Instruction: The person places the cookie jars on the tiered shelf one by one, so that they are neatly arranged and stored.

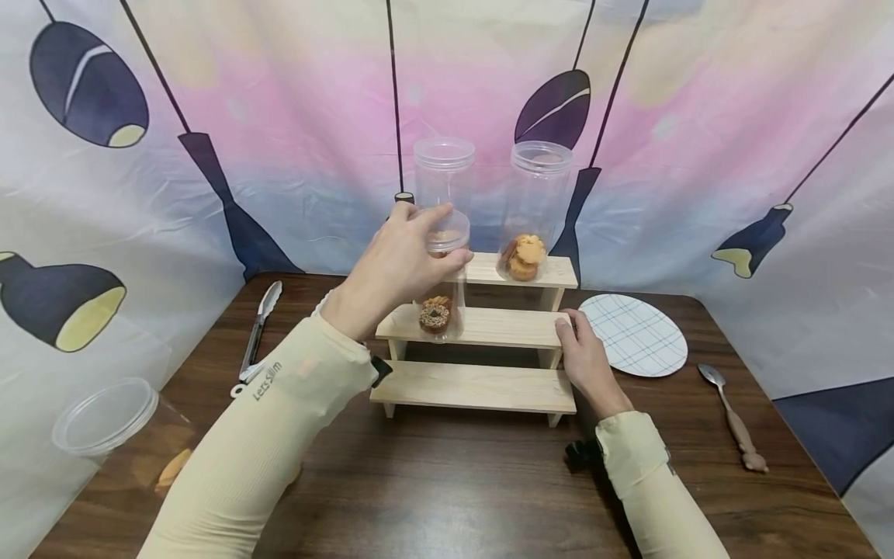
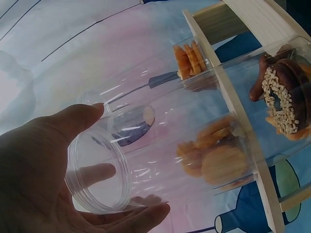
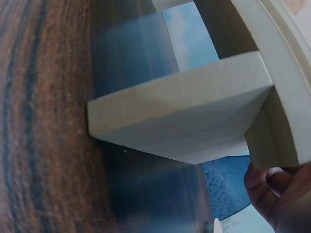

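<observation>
My left hand (image 1: 398,268) grips a clear jar (image 1: 454,299) from above, thumb and fingers spread around its lid (image 2: 99,172). Doughnut-shaped cookies (image 1: 434,314), one chocolate with nut bits, show at its bottom. The jar stands at the left part of the middle step of a pale wooden three-step stand (image 1: 503,326). At that step's right end, my right hand (image 1: 589,361) holds the board, its thumb near the top edge and its fingers (image 3: 260,191) curled at the board's end. Two taller-looking clear jars rise behind, the right jar (image 1: 534,202) holding yellow cookies (image 1: 525,255).
Another lidded jar (image 1: 105,423) with cookies is at the left, partly behind my left sleeve. Tongs (image 1: 258,334) lie left of the stand. A white checked plate (image 1: 634,334) and a spoon (image 1: 733,419) lie to the right. A printed cloth (image 1: 314,116) hangs behind the table.
</observation>
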Motion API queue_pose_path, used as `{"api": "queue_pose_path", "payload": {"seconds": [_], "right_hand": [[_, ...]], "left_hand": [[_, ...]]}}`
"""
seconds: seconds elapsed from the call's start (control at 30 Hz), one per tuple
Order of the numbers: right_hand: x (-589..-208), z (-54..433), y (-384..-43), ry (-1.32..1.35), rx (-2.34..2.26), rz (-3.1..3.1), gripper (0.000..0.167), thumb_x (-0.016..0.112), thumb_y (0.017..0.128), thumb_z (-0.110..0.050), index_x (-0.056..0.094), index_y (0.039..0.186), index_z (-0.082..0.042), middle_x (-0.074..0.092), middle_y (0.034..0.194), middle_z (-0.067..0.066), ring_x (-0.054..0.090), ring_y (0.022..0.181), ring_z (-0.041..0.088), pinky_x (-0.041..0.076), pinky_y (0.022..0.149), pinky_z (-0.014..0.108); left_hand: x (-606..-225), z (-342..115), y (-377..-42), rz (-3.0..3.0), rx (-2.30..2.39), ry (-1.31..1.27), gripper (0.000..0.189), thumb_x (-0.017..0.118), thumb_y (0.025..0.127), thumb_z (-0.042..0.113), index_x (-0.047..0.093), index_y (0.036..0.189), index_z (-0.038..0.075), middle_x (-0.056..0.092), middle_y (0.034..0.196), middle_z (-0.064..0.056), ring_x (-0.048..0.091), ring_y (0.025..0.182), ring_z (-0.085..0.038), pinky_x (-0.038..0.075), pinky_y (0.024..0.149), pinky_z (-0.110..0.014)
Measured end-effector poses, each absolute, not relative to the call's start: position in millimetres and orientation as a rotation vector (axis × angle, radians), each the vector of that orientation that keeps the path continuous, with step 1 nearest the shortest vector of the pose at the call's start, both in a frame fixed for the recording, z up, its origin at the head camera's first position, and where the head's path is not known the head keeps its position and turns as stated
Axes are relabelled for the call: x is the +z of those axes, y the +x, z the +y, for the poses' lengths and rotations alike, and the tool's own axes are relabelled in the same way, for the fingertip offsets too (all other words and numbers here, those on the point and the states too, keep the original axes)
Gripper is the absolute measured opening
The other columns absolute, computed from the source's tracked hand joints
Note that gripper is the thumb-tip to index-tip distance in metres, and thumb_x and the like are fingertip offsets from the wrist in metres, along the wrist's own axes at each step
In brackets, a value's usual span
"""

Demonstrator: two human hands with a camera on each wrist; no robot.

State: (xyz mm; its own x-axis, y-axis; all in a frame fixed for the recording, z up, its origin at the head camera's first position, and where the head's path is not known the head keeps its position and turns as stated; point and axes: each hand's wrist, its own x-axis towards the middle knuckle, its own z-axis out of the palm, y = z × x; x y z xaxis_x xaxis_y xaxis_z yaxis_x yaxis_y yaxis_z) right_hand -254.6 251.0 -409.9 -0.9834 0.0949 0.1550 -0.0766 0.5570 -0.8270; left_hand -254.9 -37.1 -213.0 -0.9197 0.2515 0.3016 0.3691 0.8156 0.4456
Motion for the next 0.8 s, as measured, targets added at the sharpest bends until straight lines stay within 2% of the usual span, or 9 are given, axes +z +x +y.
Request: {"api": "queue_pose_path", "payload": {"seconds": [0.2, 0.57, 0.8], "right_hand": [[-409, 250, -254, -0.026, 1.411, -2.609, 0.064, 0.028, 0.104, -0.056, 0.037, 0.149, -0.011, 0.048, 0.144, 0.024, 0.047, 0.131, 0.040, 0.036, 0.108, 0.057], [-409, 248, -254, -0.028, 1.410, -2.612, 0.064, 0.028, 0.104, -0.056, 0.036, 0.150, -0.011, 0.047, 0.145, 0.024, 0.047, 0.132, 0.041, 0.036, 0.109, 0.057], [-410, 250, -253, -0.026, 1.428, -2.602, 0.063, 0.028, 0.104, -0.057, 0.037, 0.148, -0.014, 0.049, 0.143, 0.023, 0.051, 0.127, 0.040, 0.039, 0.105, 0.056]], "left_hand": [[-212, -38, -255, -2.786, -0.769, -0.456, 0.075, 0.068, 0.088, 0.057, 0.042, 0.153, 0.031, 0.041, 0.143, -0.018, 0.054, 0.113, -0.033, 0.048, 0.093, -0.050], [-214, -43, -254, -2.786, -0.737, -0.497, 0.079, 0.063, 0.088, 0.065, 0.039, 0.154, 0.031, 0.040, 0.144, -0.019, 0.053, 0.117, -0.034, 0.046, 0.096, -0.050], [-213, -49, -250, -2.747, -0.684, -0.554, 0.095, 0.062, 0.081, 0.075, 0.021, 0.159, 0.037, 0.038, 0.147, -0.022, 0.051, 0.122, -0.034, 0.045, 0.099, -0.054]]}}
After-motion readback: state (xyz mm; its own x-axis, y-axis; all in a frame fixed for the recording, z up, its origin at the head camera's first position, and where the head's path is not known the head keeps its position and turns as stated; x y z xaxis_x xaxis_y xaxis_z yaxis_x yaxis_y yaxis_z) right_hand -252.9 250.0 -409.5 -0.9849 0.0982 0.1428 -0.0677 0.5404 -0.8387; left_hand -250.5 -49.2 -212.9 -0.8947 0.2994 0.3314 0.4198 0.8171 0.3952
